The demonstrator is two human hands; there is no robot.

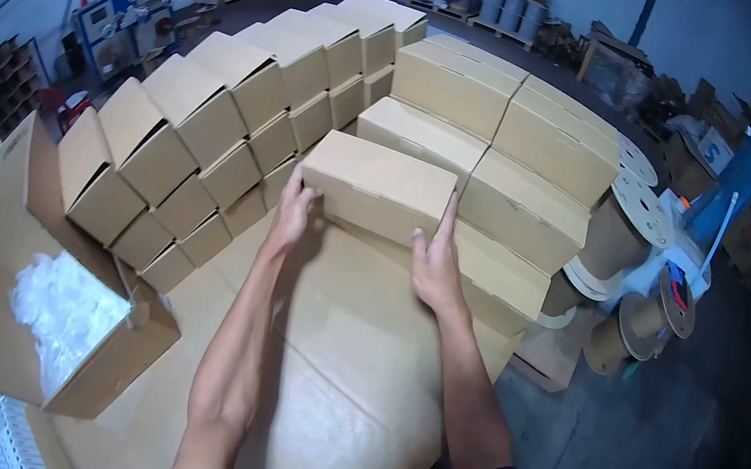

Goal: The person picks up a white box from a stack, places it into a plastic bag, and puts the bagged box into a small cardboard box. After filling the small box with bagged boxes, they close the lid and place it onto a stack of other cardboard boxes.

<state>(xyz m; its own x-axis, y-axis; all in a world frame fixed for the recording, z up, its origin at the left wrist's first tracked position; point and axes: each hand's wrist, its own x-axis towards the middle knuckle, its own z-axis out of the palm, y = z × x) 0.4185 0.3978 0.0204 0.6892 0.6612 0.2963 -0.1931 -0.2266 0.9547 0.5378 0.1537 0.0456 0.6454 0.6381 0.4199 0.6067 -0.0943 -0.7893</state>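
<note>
Cardboard box (380, 180), closed, located before the stepped box stack (457, 83): probably light, stiff-walled, fairly smooth, dentable if squeezed. Best hold: both short ends, low near the corners. Your left hand (293, 210) and right hand (436, 263), spread wide, clasp those ends.

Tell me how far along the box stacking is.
Stacked already: closed boxes in steps on the right, more boxes piled on the left. In hand: one box, between the left hand and right hand. Probably left: setting it down and filling the lower steps; some left-pile lids gape and may need closing.
</note>
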